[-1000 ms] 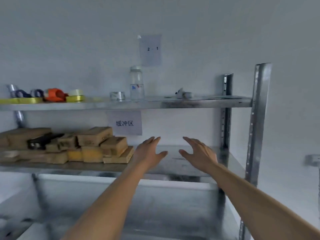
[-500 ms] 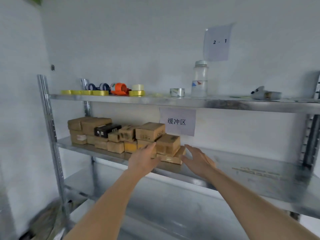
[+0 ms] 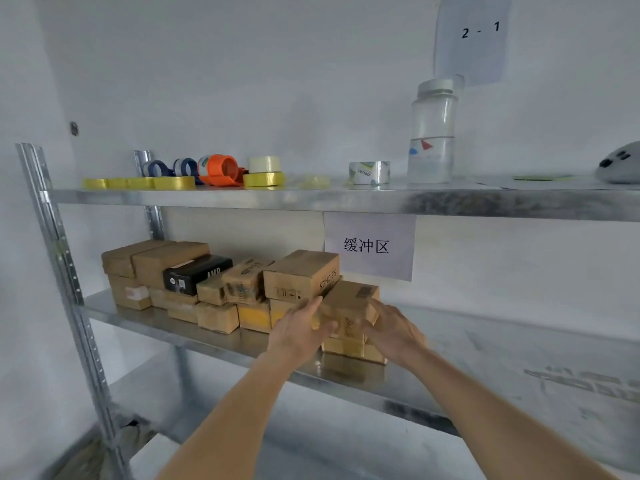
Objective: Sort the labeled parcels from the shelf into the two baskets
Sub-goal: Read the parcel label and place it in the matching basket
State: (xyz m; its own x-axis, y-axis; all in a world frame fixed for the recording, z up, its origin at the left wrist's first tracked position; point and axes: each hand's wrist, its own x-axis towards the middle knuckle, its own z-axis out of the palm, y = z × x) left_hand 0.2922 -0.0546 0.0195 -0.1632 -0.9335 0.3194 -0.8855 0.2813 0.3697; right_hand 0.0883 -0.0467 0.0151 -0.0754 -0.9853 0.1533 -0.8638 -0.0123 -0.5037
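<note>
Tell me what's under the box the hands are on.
Under the box between the left hand and right hand lie flatter boxes on the shelf. The hands cover their ends.

Parcels are stacked on the middle shelf, toward its left end. Tape rolls and a jar (further right) are set on the upper shelf above.

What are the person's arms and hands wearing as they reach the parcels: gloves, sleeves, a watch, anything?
Nothing shows on them. The left hand and right hand are bare, with no gloves, rings or tape visible. Both forearms are uncovered from the wrists back to the bottom edge of the head view: no sleeves, watch, wristband or markings. Anything worn above that is out of frame.
</note>
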